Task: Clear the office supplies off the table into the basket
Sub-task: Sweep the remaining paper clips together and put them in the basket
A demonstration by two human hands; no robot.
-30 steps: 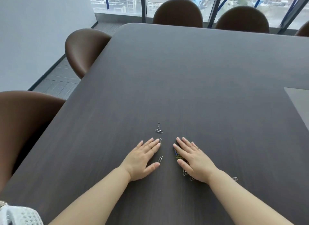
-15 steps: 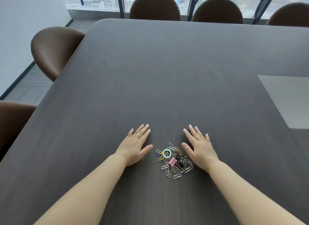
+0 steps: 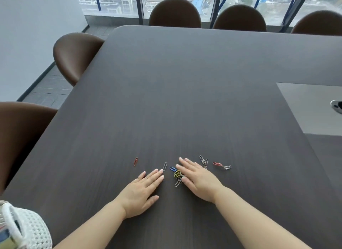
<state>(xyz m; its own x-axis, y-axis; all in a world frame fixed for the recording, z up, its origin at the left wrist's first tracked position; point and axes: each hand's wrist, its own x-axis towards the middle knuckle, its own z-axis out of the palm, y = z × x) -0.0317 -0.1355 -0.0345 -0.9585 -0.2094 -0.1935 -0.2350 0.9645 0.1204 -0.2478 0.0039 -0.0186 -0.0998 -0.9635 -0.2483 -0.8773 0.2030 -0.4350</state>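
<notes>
Both hands lie flat, palms down, on the dark table [image 3: 185, 100]. My left hand [image 3: 142, 191] has its fingers spread and nothing under it that I can see. My right hand [image 3: 198, 180] partly covers a small pile of paper clips [image 3: 177, 176], yellow, blue and silver, at its thumb side. Loose clips lie around: a red clip [image 3: 135, 161] to the left, a silver clip [image 3: 165, 166] between the hands, two silver clips [image 3: 204, 160] and a red-and-silver pair [image 3: 221, 165] to the right. A white mesh basket [image 3: 31, 228] sits at the bottom left corner.
Brown chairs stand along the left side [image 3: 74, 54] and the far edge [image 3: 174, 13] of the table. A grey inset panel [image 3: 311, 108] with a round metal fitting lies at the right. Windows run behind the far chairs.
The clips were gathered in a pile between my hands; now my right hand covers part of it and several clips lie scattered. The view has shifted and the basket has come into sight.
</notes>
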